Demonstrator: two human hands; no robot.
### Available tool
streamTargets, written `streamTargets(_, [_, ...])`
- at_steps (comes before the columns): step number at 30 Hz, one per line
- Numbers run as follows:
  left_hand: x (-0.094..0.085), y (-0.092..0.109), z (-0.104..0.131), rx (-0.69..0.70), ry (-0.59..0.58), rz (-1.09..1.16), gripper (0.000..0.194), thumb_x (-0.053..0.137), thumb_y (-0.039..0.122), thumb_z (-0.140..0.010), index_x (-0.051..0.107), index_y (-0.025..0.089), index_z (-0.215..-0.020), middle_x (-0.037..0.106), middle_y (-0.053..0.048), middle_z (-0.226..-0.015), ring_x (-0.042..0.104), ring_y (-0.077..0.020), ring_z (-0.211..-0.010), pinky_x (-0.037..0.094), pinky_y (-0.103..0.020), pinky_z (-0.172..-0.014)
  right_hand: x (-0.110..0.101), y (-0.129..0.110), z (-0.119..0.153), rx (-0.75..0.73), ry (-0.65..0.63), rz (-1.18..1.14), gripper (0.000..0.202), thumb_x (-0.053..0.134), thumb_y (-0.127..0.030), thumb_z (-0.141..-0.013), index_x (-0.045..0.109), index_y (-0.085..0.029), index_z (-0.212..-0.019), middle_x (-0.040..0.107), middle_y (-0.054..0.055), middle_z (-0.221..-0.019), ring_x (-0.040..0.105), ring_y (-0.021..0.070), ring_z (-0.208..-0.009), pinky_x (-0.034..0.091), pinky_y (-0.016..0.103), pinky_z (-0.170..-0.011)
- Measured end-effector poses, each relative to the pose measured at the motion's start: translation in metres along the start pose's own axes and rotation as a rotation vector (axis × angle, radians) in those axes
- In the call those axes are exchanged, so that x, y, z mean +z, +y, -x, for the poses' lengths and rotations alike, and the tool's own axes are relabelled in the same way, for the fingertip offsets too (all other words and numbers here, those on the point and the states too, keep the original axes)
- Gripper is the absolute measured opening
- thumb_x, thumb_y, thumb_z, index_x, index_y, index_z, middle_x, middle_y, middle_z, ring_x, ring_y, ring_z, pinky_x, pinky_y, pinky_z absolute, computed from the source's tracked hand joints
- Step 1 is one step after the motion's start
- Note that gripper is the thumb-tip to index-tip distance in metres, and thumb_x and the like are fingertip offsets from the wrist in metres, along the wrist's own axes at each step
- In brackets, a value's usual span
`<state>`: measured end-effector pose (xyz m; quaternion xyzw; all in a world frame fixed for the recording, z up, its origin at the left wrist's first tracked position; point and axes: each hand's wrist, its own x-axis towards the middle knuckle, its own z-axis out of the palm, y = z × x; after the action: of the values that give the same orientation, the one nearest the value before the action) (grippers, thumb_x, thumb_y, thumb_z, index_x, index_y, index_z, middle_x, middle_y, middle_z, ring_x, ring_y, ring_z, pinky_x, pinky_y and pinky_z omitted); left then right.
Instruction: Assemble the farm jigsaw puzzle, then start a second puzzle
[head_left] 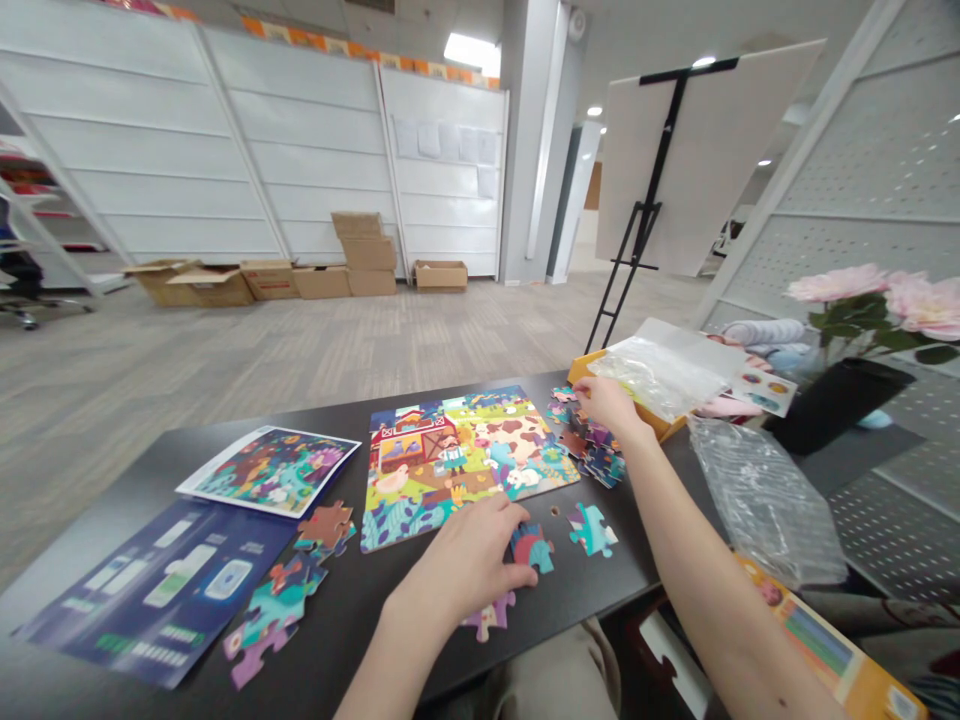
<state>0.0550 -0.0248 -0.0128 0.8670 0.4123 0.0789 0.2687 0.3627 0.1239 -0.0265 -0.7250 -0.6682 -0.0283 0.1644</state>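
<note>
My left hand [480, 548] rests low over the black table, thumb and fingers curled round a blue and red jigsaw piece [535, 550]. Part of that piece is hidden under the hand. Below it lies a pink-purple piece [491, 615], and to the right a turquoise piece [592, 530]. My right hand [606, 402] reaches to the pile of loose jigsaw pieces [600, 455], its fingers closed at the far edge; what they hold is hidden. Between and beyond the hands lies an assembled farm-scene puzzle [465, 455].
At left are a picture card [274, 468], a dark blue sheet [157, 590] and a strip of joined pieces [281, 595]. A yellow box [664, 425] with plastic wrap, a clear bag [765, 500] and a black flower vase [840, 400] stand at right. The table's front edge is near my lap.
</note>
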Motion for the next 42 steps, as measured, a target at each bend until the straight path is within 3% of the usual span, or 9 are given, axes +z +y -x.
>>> streamTargets(9, [-0.007,-0.006,0.009,-0.006,-0.008,0.023,0.045,0.08,0.038,-0.076,0.068,0.025,-0.118,0.069,-0.005,-0.116,0.065,-0.0251,-0.106,0.05,-0.032,-0.087,0.007,0.023,-0.006,0.036,-0.06,0.039,0.025,0.06,-0.018,-0.084,0.08,-0.021,-0.1,0.079,0.013,-0.099,0.074,0.0271,-0.095,0.054,0.032,-0.084])
streamTargets(12, [-0.007,-0.008,0.01,0.006,0.007,0.034,0.044,0.08,0.037,-0.077,0.069,0.025,-0.117,0.07,-0.004,-0.115,0.065,-0.0242,-0.105,0.05,-0.031,-0.085,0.009,0.026,-0.005,0.058,-0.08,0.069,0.018,0.068,-0.025,-0.082,0.079,-0.018,-0.093,0.079,0.015,-0.093,0.074,0.0286,-0.089,0.054,0.033,-0.079])
streamTargets(16, [-0.005,-0.01,0.012,0.024,0.028,0.054,0.043,0.082,0.036,-0.076,0.069,0.025,-0.116,0.07,-0.003,-0.114,0.066,-0.0235,-0.104,0.05,-0.03,-0.083,0.007,0.02,-0.001,0.068,-0.132,0.116,0.03,0.078,-0.041,-0.072,0.077,-0.019,-0.093,0.078,0.013,-0.092,0.073,0.0268,-0.083,0.054,0.031,-0.071])
streamTargets(24, [-0.004,-0.014,0.012,0.021,0.037,0.053,0.046,0.084,0.034,-0.073,0.069,0.024,-0.116,0.07,-0.004,-0.113,0.067,-0.0237,-0.099,0.051,-0.031,-0.082,-0.001,0.017,0.002,0.074,-0.248,0.124,0.028,0.078,-0.038,-0.069,0.077,-0.023,-0.093,0.078,0.009,-0.097,0.073,0.0251,-0.084,0.052,0.029,-0.069])
streamTargets(28, [-0.004,-0.015,0.012,0.026,0.049,0.051,0.047,0.084,0.035,-0.073,0.069,0.024,-0.115,0.07,-0.004,-0.113,0.067,-0.0237,-0.098,0.05,-0.03,-0.08,-0.003,0.011,0.003,0.057,-0.188,0.12,0.028,0.071,-0.039,-0.078,0.077,-0.021,-0.098,0.078,0.01,-0.1,0.072,0.025,-0.088,0.051,0.029,-0.07])
streamTargets(32, [-0.003,-0.016,0.011,0.04,0.05,0.054,0.045,0.085,0.036,-0.072,0.069,0.025,-0.112,0.071,-0.003,-0.11,0.067,-0.0236,-0.095,0.048,-0.03,-0.077,0.003,-0.01,0.003,0.083,-0.08,0.105,0.031,0.057,-0.042,-0.091,0.076,-0.021,-0.104,0.077,0.012,-0.106,0.07,0.027,-0.098,0.051,0.031,-0.077])
streamTargets(35, [-0.002,-0.017,0.012,0.049,0.06,0.059,0.042,0.084,0.035,-0.073,0.07,0.025,-0.111,0.072,-0.002,-0.108,0.067,-0.0227,-0.093,0.047,-0.029,-0.076,0.006,-0.021,0.001,0.114,-0.063,0.099,0.035,0.055,-0.046,-0.094,0.076,-0.022,-0.107,0.076,0.012,-0.11,0.069,0.0285,-0.104,0.051,0.032,-0.081])
streamTargets(42, [-0.003,-0.019,0.016,0.046,0.061,0.074,0.04,0.085,0.034,-0.072,0.07,0.025,-0.108,0.073,0.0,-0.105,0.067,-0.0204,-0.089,0.044,-0.027,-0.071,-0.023,0.01,0.004,0.181,-0.206,0.091,0.031,0.057,-0.038,-0.092,0.077,-0.019,-0.104,0.077,0.012,-0.109,0.071,0.0272,-0.098,0.05,0.032,-0.079])
